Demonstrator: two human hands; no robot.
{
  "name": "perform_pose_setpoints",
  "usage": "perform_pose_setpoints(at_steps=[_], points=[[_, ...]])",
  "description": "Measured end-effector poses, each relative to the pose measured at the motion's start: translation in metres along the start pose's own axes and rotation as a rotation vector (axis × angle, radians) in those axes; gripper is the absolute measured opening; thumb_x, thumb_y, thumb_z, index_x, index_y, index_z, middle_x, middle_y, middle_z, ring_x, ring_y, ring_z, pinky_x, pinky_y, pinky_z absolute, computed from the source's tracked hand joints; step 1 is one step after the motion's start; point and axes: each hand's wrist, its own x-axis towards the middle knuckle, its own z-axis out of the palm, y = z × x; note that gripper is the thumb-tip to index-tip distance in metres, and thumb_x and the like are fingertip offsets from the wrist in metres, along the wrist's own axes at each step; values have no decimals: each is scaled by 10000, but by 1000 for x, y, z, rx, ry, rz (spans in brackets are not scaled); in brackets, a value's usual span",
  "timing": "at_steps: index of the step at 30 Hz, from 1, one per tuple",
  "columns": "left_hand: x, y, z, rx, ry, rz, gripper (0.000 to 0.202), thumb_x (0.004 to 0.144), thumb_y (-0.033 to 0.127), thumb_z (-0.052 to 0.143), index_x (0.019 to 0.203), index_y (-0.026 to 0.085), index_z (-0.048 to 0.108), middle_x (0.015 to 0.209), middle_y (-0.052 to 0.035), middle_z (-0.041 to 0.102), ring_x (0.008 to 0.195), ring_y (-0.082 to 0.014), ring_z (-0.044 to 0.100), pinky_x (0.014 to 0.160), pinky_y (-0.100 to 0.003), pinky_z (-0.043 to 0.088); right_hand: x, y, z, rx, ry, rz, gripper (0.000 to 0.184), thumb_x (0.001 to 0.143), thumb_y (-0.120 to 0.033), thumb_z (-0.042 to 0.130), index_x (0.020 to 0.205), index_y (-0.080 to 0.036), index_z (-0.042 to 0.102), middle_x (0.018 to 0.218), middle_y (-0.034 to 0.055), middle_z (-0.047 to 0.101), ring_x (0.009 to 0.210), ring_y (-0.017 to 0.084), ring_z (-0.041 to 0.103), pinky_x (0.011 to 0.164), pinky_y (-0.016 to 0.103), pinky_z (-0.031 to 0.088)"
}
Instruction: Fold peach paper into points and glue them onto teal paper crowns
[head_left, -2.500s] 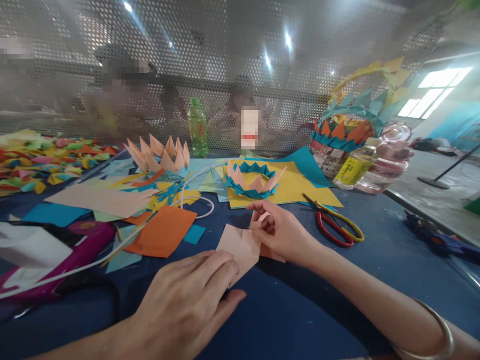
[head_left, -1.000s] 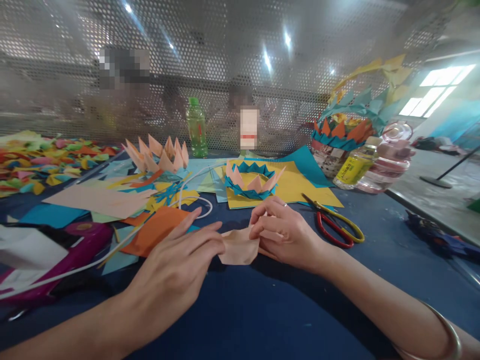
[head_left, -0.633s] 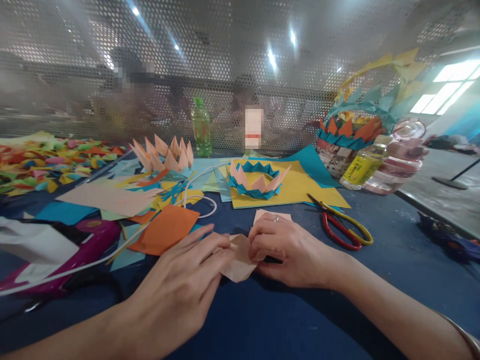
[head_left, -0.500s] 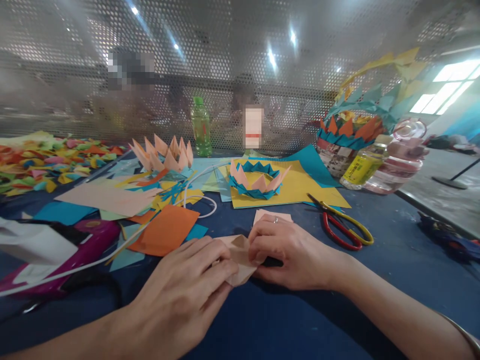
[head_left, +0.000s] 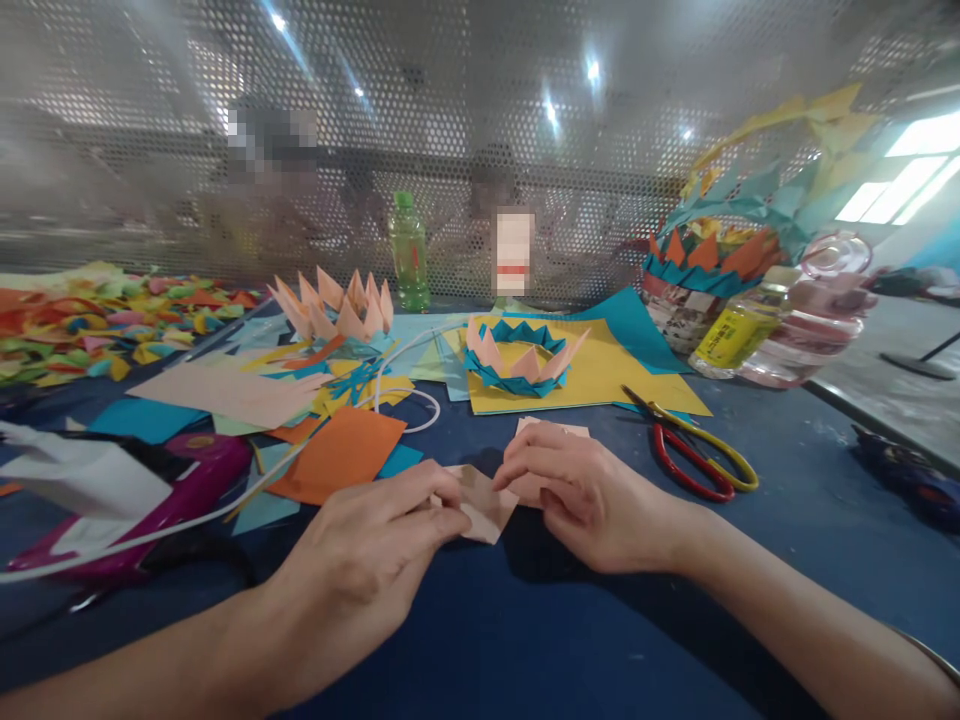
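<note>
My left hand (head_left: 367, 550) pinches the left side of a folded piece of peach paper (head_left: 489, 508) between thumb and fingers, low over the blue table. The paper's right corner points towards my other hand. My right hand (head_left: 589, 495) is loosely curled, its index fingertip at the paper's right edge, its thumb apart and nothing gripped. Beneath and behind that hand lies another peach paper sheet (head_left: 529, 488), partly covered. Beyond the hands, a ring of folded blue and peach paper points (head_left: 517, 378) rests on yellow sheets (head_left: 607, 375).
Red-and-yellow scissors (head_left: 694, 470) lie right. Left are a purple tool (head_left: 199, 470), white plug (head_left: 101, 490), cable and orange paper (head_left: 341, 455). Farther back stand a peach paper crown (head_left: 337, 310), green bottle (head_left: 409, 260), yellow-labelled bottle (head_left: 739, 335) and paper basket (head_left: 682, 300).
My right hand has loosened its grip on the folded paper and its fingers have opened somewhat. My left hand still holds the paper, now showing more of its right side.
</note>
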Motion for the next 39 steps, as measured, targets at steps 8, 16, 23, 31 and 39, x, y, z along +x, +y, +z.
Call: perform_pose_setpoints(at_steps=[8, 16, 23, 31, 39], points=[[3, 4, -3, 87, 162, -4, 159, 892, 44, 554, 903, 171, 649, 918, -12, 653, 822, -81, 645, 780, -151, 497, -1, -2, 0, -8, 34, 24, 614, 577, 43, 478, 1135, -214, 467, 1157, 89, 549, 1138, 237, 509, 949, 395, 450], [3, -9, 7, -53, -11, -106, 226, 889, 37, 489, 865, 198, 646, 988, -15, 651, 890, -106, 658, 776, -197, 519, 0, 8, 6, -139, 117, -74, 264, 768, 5, 517, 897, -203, 614, 1058, 65, 567, 981, 182, 555, 802, 319, 449], [-1, -11, 7, -94, -122, -107, 276, 931, 72, 467, 950, 228, 693, 1045, -19, 657, 931, -115, 649, 812, -205, 507, -1, -3, 0, -72, -82, -38, 303, 692, 41, 508, 837, -192, 636, 905, 40, 631, 846, 164, 575, 776, 303, 473], [7, -10, 4, -165, -89, -85, 216, 904, 94, 558, 810, 229, 698, 841, 16, 671, 788, -110, 604, 729, -215, 472, -2, 0, -2, 70, -133, -66, 459, 639, 103, 427, 817, -194, 728, 922, 22, 662, 883, 144, 612, 814, 272, 488], [8, -10, 6, -250, -165, -197, 221, 914, 86, 529, 760, 211, 626, 760, 40, 648, 748, -106, 601, 741, -225, 455, -3, 1, -1, 122, -136, -75, 527, 576, 107, 417, 839, -188, 766, 910, 14, 697, 853, 131, 636, 793, 244, 496]])
